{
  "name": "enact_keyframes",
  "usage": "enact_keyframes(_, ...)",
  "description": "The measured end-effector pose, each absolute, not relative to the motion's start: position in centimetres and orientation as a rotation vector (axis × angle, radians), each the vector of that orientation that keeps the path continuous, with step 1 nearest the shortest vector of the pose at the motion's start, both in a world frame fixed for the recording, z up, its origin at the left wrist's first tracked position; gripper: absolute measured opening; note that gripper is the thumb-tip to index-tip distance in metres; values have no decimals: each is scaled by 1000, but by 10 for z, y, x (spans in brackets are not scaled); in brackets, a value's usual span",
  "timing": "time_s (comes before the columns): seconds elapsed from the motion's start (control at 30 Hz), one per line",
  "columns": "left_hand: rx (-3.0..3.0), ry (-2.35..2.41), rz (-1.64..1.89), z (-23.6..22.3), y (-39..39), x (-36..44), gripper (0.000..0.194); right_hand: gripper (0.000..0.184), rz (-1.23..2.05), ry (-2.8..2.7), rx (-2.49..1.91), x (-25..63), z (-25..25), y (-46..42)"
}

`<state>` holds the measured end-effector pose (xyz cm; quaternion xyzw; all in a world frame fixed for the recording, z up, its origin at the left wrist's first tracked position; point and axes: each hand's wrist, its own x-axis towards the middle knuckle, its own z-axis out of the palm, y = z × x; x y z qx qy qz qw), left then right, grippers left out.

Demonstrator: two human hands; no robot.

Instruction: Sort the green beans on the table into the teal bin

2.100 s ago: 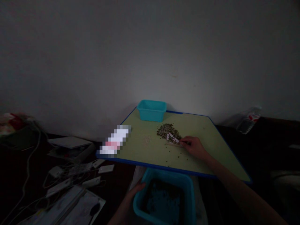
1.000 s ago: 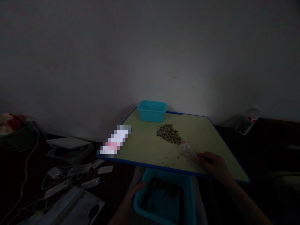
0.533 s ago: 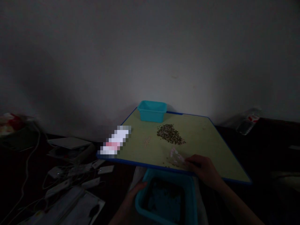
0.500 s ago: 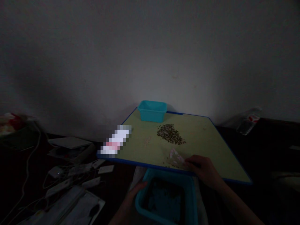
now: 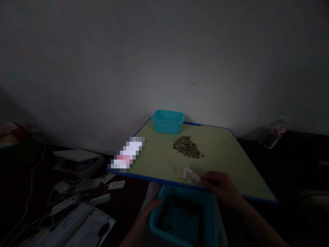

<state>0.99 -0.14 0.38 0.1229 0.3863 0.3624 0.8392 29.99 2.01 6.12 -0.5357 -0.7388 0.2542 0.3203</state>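
Note:
My right hand [image 5: 218, 183] is closed in a pinch on a clear plastic piece with pinkish-white marks [image 5: 192, 174], low over the front edge of the table. Just below that edge is a turquoise basin [image 5: 157, 221], with small dark bits scattered on its bottom. My left hand [image 5: 151, 207] grips the basin's left rim, its fingers partly hidden. A pile of small dark and pale seed-like grains [image 5: 187, 146] lies mid-table, beyond the plastic piece. Left of it is a small patch of pale bits [image 5: 161, 154].
A second turquoise basin [image 5: 167, 127] stands at the back of the yellowish table [image 5: 223, 154]. A bright, pixelated flat object [image 5: 127, 154] lies at the left edge. Cables and white adapters [image 5: 102, 199] clutter the left side. A plastic-wrapped packet [image 5: 273, 135] is at right.
My right hand has brought the plastic piece slightly nearer the table's front edge. Most of the few dark grains by that edge are gone from sight. My left hand stays on the basin.

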Motion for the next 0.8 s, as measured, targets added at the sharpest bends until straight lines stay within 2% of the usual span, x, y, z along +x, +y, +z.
enact_keyframes(0.13,258,730,748,16,-3,8,69,21,629,-1851,-1455,310,58,25)
enact_keyframes(0.4,298,758,742,24,-3,4,60,24,451,-1762,-1593,308,52,38)
enact_keyframes(0.67,258,748,740,24,-3,4,67,22,531,-1926,-1463,291,58,30)
enact_keyframes(0.8,280,706,763,25,-4,4,64,22,623,-1938,-1432,287,60,27)
